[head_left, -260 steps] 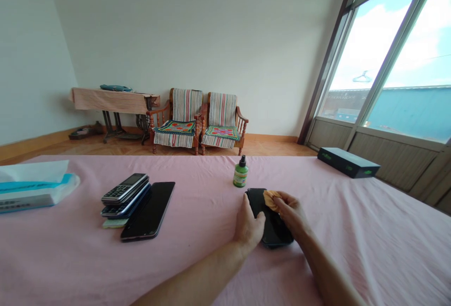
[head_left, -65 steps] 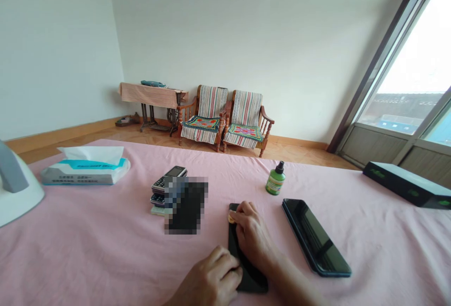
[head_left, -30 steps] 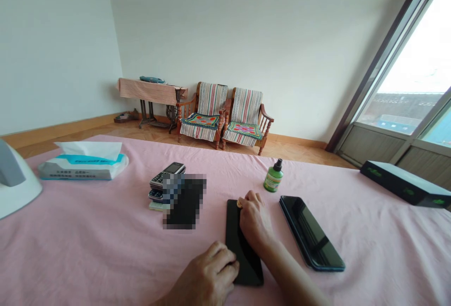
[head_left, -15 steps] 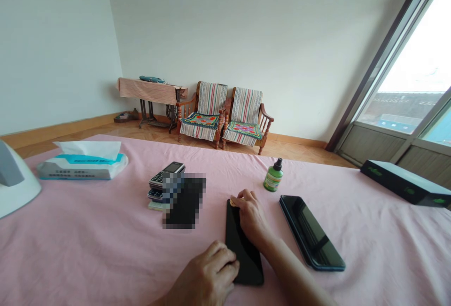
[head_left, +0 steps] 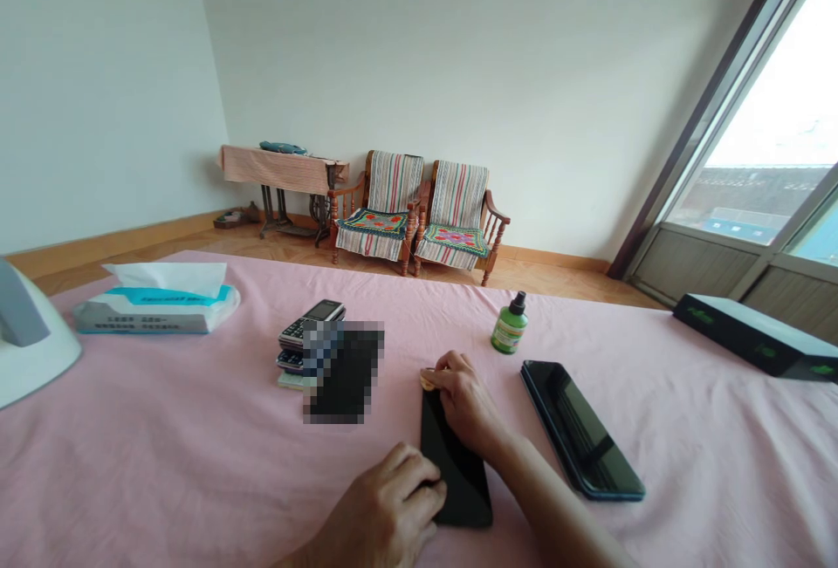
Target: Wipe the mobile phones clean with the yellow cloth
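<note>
A black phone (head_left: pixel 462 485) lies flat on the pink cloth in front of me. My left hand (head_left: pixel 393 502) is closed, its curled fingers gripping the phone's near left edge. At the phone's far end, my right hand (head_left: pixel 466 398) pinches a small tan pad (head_left: pixel 428 379) against the upper left corner. The hand and forearm cover part of the phone's right side. Just right of my forearm rests another phone (head_left: pixel 582 433), dark and glossy, seemingly on top of a second one. Beyond my right hand stands a green bottle (head_left: pixel 510 328) with a black cap.
Stacked keypad phones (head_left: pixel 312 324) sit left of centre beside a pixelated dark object (head_left: pixel 346 380). A tissue pack (head_left: pixel 157 306) and a white-grey device (head_left: pixel 32 341) are at the left. A black box (head_left: pixel 752 337) lies far right. Two wooden chairs (head_left: pixel 419 219) stand beyond the pink cloth (head_left: pixel 196 463).
My right hand's fingertips and the tan pad have shifted slightly left at the phone's upper left corner. My left hand keeps its place on the phone's edge.
</note>
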A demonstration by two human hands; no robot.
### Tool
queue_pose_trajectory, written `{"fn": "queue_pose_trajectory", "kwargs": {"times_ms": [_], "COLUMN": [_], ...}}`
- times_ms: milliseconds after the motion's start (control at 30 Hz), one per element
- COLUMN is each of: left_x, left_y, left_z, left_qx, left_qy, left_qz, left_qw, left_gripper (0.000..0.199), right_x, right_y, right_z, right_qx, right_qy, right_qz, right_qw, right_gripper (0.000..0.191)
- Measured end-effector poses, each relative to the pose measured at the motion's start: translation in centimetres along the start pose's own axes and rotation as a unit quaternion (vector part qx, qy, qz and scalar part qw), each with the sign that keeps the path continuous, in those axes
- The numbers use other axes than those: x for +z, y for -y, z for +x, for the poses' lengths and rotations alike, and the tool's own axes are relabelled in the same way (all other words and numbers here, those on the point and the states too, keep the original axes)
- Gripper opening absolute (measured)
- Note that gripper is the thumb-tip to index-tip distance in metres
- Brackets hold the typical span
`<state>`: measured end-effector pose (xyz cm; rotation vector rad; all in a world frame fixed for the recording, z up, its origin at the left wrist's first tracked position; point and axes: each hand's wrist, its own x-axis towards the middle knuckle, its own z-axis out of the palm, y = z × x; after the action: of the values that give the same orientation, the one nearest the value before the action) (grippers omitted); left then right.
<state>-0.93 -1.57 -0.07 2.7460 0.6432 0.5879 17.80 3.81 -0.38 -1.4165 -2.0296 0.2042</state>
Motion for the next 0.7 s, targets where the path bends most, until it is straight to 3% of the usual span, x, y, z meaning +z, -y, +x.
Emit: {"fn": "queue_pose_trajectory", "kwargs": {"times_ms": [200,367,467,567,633,700], "left_x": [-0.5,-1.0,-1.1,-0.9,-0.8,-0.9], "left_y": [0.0,-0.7,-0.5,0.4,1.0,1.4], "left_z": [0.1,0.3,0.3,0.2,0.2,0.2], "left_qx": [-0.026,-0.068,-0.126,-0.192,-0.214,-0.219], "left_qy": [0.013,0.009,0.004,-0.025,-0.038,-0.026], "left_qz": [-0.045,-0.057,-0.059,-0.045,-0.044,-0.061], "left_qw": [0.999,0.996,0.990,0.980,0.975,0.973], "left_gripper": [0.030,0.031,0.032,0.052,0.068,0.073], "right_x": [-0.9,0.0,0.0,-0.7,-1.2,-1.6], "right_y": [0.3,-0.6,-0.4,0.7,1.5,2.1], "right_z": [-1.7,-0.6,-0.5,-1.7,-2.7,-3.5], "right_qx": [-0.027,-0.001,-0.005,-0.016,-0.020,-0.023], "right_qy": [0.050,0.002,0.007,0.031,0.050,0.068], "right_qz": [0.050,0.026,0.030,0.050,0.069,0.084], "right_qw": [0.997,1.000,1.000,0.998,0.996,0.994], "right_gripper": [0.038,0.041,0.041,0.038,0.037,0.036]}}
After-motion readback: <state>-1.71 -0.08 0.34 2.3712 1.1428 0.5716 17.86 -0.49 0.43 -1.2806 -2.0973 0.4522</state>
